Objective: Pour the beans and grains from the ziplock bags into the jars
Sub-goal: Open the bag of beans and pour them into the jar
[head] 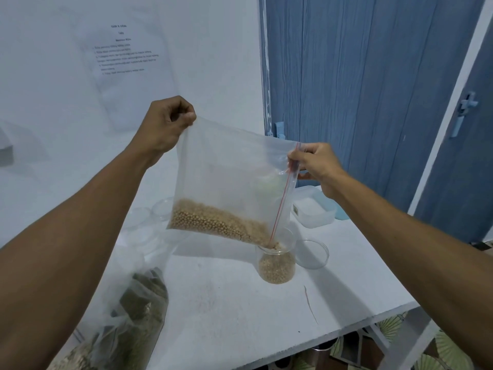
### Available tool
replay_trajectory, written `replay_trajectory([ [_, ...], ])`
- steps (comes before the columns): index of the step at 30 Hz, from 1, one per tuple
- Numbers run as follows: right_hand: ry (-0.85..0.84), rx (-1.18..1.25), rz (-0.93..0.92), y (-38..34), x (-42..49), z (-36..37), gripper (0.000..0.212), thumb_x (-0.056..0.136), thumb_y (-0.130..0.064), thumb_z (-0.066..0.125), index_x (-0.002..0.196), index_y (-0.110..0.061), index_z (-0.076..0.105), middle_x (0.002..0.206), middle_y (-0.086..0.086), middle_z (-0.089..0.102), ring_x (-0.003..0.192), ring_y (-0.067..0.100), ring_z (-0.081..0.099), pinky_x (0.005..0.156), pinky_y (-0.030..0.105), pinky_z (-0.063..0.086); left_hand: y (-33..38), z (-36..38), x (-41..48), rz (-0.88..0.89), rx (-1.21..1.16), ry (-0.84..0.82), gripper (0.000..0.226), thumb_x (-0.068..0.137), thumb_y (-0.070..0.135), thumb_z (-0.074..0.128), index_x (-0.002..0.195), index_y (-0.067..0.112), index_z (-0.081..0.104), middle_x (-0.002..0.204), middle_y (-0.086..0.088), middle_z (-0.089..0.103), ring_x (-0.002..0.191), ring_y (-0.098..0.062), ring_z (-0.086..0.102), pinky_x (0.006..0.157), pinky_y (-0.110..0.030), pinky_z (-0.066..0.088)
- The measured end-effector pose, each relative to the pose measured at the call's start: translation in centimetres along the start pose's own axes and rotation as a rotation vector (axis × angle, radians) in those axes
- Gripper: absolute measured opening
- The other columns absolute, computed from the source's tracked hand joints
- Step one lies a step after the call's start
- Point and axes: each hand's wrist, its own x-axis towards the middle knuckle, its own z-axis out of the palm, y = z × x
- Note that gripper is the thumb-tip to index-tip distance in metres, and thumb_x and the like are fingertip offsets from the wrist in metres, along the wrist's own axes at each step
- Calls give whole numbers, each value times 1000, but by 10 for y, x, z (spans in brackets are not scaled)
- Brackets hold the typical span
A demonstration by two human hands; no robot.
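The left hand pinches the raised corner of a clear plastic ziplock bag with a red seal line. The right hand pinches the bag's open edge. The bag hangs tilted over the white table. Its lowest corner is in the mouth of a small clear jar. Round yellow beans lie in both.

The white table carried a clear jar, part-filled with beans, standing below the right hand. Just right of the jar lay a clear lid. Farther back under that hand sat a white tub. Below the left hand, faint clear round containers stood at the back. A bag of green grains slumped at the near edge.
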Motion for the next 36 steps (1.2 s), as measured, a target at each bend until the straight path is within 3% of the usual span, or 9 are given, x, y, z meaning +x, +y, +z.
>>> replay_trajectory([
  [3, 1, -3, 6, 3, 2, 1, 12, 93, -20, 68, 94, -9, 73, 92, 7, 70, 82, 20, 68, 70, 31, 59, 2, 1, 2, 8, 0, -6, 11, 96, 8, 59, 92, -2, 62, 76, 4, 55, 70, -6, 48, 68, -19, 39],
  [18, 24, 31, -17, 2, 0, -2, 10, 94, -19, 66, 96, -10, 71, 89, 0, 67, 76, 14, 65, 52, 16, 53, 12, 0, 9, 26, 4, -34, 8, 96, 7, 60, 90, 2, 63, 75, 3, 55, 70, -8, 47, 66, -14, 38],
  [23, 23, 36, -10, 3, 2, -4, 16, 94, -21, 66, 100, -8, 72, 94, 5, 69, 81, 17, 67, 57, 19, 54, 15, 0, 11, 16, 15, -47, 9, 96, 6, 60, 89, 2, 63, 75, 3, 55, 68, -4, 47, 65, -13, 38],
  [29, 30, 36, -16, 5, 2, -5, 13, 94, -21, 66, 101, -10, 72, 92, 1, 68, 80, 16, 66, 54, 17, 53, 19, 0, 16, 19, 43, -69, 11, 96, 9, 60, 90, 1, 63, 78, 1, 57, 68, -4, 49, 66, -16, 39],
  [36, 42, 35, -10, 8, 3, -8, 13, 94, -20, 67, 99, -10, 72, 99, 5, 69, 87, 21, 67, 67, 26, 57, 20, 2, 16, 18, 34, -96, 11, 96, 10, 60, 89, 3, 63, 76, 3, 57, 67, -4, 49, 68, -20, 39],
])
